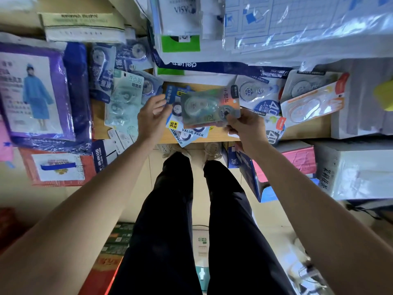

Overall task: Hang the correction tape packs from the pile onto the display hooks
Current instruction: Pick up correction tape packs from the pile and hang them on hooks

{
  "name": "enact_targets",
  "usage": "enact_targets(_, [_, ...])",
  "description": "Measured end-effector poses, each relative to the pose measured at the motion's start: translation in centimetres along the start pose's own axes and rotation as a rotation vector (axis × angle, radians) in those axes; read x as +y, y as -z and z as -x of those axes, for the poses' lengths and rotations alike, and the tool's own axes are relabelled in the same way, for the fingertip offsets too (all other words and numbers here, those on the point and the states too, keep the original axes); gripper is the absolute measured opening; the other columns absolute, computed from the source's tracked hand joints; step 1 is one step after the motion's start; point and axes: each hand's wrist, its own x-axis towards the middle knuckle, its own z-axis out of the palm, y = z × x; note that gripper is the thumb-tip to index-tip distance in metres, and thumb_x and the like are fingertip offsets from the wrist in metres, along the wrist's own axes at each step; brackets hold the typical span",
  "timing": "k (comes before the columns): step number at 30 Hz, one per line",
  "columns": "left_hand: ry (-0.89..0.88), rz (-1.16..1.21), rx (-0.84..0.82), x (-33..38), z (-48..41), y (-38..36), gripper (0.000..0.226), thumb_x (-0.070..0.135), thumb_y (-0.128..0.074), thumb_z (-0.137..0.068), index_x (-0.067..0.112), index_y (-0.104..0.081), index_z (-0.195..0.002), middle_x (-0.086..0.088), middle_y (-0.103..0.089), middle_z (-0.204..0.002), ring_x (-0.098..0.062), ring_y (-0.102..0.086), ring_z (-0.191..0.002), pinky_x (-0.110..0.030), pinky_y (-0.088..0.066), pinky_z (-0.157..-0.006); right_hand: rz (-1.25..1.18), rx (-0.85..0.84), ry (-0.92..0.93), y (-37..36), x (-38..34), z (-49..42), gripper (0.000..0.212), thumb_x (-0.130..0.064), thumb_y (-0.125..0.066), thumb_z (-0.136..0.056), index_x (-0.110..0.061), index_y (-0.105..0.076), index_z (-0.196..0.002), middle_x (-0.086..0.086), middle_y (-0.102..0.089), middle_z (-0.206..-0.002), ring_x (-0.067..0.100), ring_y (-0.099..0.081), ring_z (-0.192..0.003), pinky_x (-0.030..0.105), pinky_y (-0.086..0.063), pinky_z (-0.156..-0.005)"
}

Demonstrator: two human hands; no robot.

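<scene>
Here, the right hand point(246, 126) pinches one clear correction tape pack point(209, 107) by its lower corner. The left hand point(151, 118), fingers curled, grips one blue pack point(170, 95) just left of it. Two value packs point(192, 133) lie under it on the wooden shelf point(98, 118), one teal pack point(125, 96) to its left and one orange pack point(312, 103) to its right.

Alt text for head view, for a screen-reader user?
Seen from above, a person's right hand pinches a clear pack while the left hand holds a blue pack, both over a pile of packs on a wooden shelf.
</scene>
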Motion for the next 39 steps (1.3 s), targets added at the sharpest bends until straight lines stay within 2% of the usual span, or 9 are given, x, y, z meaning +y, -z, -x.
enact_targets(6, [-0.063, -0.197, -0.601, 2.3, 1.9, -0.4, 0.088, 0.061, -0.082, -0.066, 0.036, -0.048, -0.143, 0.017, -0.052, -0.144, -0.003, -0.050, -0.129, -0.024, -0.041, -0.102, 0.220, -0.321, 0.080, 2.3, -1.4, 0.6, 0.007, 0.001, -0.065, -0.090, -0.005, -0.067, -0.091, -0.004, -0.067, -0.058, 0.008, -0.062, -0.052, 0.021, -0.051, -0.056])
enact_targets(10, [-0.003, -0.129, -0.727, 3.4, 3.1, -0.4, 0.033, 0.029, -0.084, -0.080, 0.022, -0.067, -0.107, 0.023, -0.071, -0.090, 0.010, -0.064, -0.082, -0.015, -0.045, -0.076, 0.248, -0.481, 0.055, 3.3, -2.7, 1.3, 0.017, 0.001, -0.063, -0.092, -0.014, -0.068, -0.086, -0.005, -0.068, -0.059, 0.008, -0.061, -0.054, 0.021, -0.052, -0.060])
enact_targets(12, [0.019, -0.086, -0.679, 3.9, 4.0, -0.2, 0.025, 0.030, -0.086, -0.078, 0.020, -0.067, -0.092, 0.019, -0.069, -0.077, 0.004, -0.062, -0.070, -0.017, -0.043, -0.068, 0.200, -0.461, 0.025, 3.4, -3.0, 1.7, 0.016, -0.003, -0.066, -0.090, -0.017, -0.070, -0.082, -0.003, -0.068, -0.060, 0.009, -0.061, -0.055, 0.022, -0.053, -0.061])
enact_targets(16, [0.111, 0.071, -0.524, 4.7, 6.1, 0.5, 0.042, 0.036, -0.087, -0.069, 0.011, -0.072, -0.099, -0.009, -0.074, -0.092, -0.015, -0.066, -0.079, -0.033, -0.050, -0.071, -0.065, -0.301, -0.101, 2.8, -2.8, 3.6, 0.009, -0.023, -0.069, -0.090, -0.016, -0.068, -0.085, 0.003, -0.069, -0.080, 0.016, -0.066, -0.069, 0.029, -0.055, -0.068])
enact_targets(20, [0.200, 0.216, -0.402, 6.7, 9.3, 1.5, 0.021, 0.025, -0.086, -0.076, 0.016, -0.074, -0.091, -0.003, -0.075, -0.084, -0.016, -0.069, -0.074, -0.029, -0.053, -0.065, -0.275, -0.338, -0.122, 2.7, -2.3, 7.3, 0.043, -0.033, -0.080, -0.074, -0.018, -0.063, -0.111, 0.008, -0.065, -0.113, 0.024, -0.068, -0.095, 0.042, -0.056, -0.087])
enact_targets(26, [0.343, 0.464, -0.325, 10.7, 14.9, 3.2, 0.033, 0.034, -0.084, -0.076, 0.015, -0.068, -0.097, 0.009, -0.065, -0.069, -0.015, -0.063, -0.073, -0.038, -0.054, -0.076, -0.393, -0.390, -0.116, 0.6, -2.6, 13.9, 0.017, -0.017, -0.076, -0.078, -0.021, -0.067, -0.092, 0.003, -0.069, -0.093, 0.020, -0.066, -0.079, 0.032, -0.054, -0.073])
enact_targets(30, [0.316, 0.506, -0.191, 14.3, 18.1, 6.1, 0.023, 0.027, -0.076, -0.086, 0.014, -0.063, -0.099, 0.011, -0.069, -0.074, -0.003, -0.068, -0.069, -0.026, -0.053, -0.065, -0.240, -0.265, 0.004, 1.1, -5.8, 17.7, 0.015, -0.025, -0.082, -0.078, -0.021, -0.067, -0.080, 0.014, -0.061, -0.082, 0.016, -0.051, -0.067, 0.028, -0.036, -0.060])
enact_targets(34, [0.230, 0.397, -0.038, 18.0, 20.0, 10.5, 0.023, 0.024, -0.075, -0.087, 0.019, -0.068, -0.109, 0.005, -0.072, -0.092, -0.013, -0.068, -0.083, -0.027, -0.056, -0.064, -0.002, -0.092, 0.209, 2.7, -10.5, 19.9, 0.014, -0.010, -0.069, -0.091, -0.011, -0.067, -0.077, -0.010, -0.062, -0.055, 0.000, -0.050, -0.048, 0.017, -0.040, -0.047])
enact_targets(39, [-0.066, 0.165, 0.120, 23.1, 21.9, 16.4, 0.027, 0.020, -0.077, -0.086, 0.010, -0.068, -0.109, 0.000, -0.068, -0.090, -0.012, -0.061, -0.077, -0.018, -0.047, -0.057, 0.282, 0.002, 0.497, 4.3, -17.1, 21.7, 0.032, -0.031, -0.070, -0.084, -0.003, -0.064, -0.071, 0.019, -0.058, -0.061, 0.013, -0.040, -0.056, 0.033, -0.030, -0.056])
